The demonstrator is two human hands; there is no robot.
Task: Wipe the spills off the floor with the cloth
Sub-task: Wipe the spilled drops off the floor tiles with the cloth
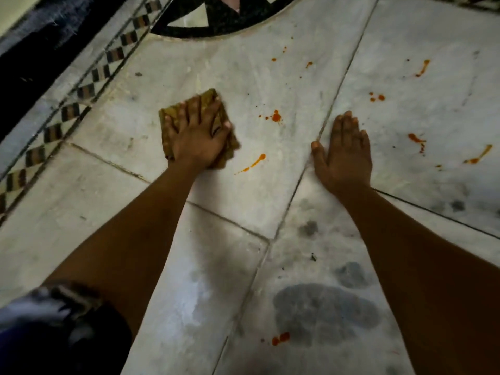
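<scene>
L hand (198,140) lies spread on a folded olive-yellow cloth (209,100), fingers splayed, slightly bent, pressing it flat to the pale grey marble slab floor (284,85); cloth edges show beyond fingertips & at both sides of the palm. R hand (343,155) rests palm-down on the floor w/ fingers straight & together, thumb out to the side, holding nothing, right beside a slab joint.

Orange-red spills: a splat w/ small drops (275,116) between the two hands, a streak (253,164) near the cloth's lower right, not touching it. More drips (416,139) right of the R hand, a long smear (422,68) & a dot cluster (377,97) further off, tiny spots (309,64) toward the top, one blob (280,338) near the bottom between the forearms.

Dark damp patches (324,312) on the near slab. Black-and-tan chequered inlay border (86,90) runs diagonally at left; black curved inlay w/ triangles (216,25) at top. Blurred dark sleeve (65,339) bottom-left.
</scene>
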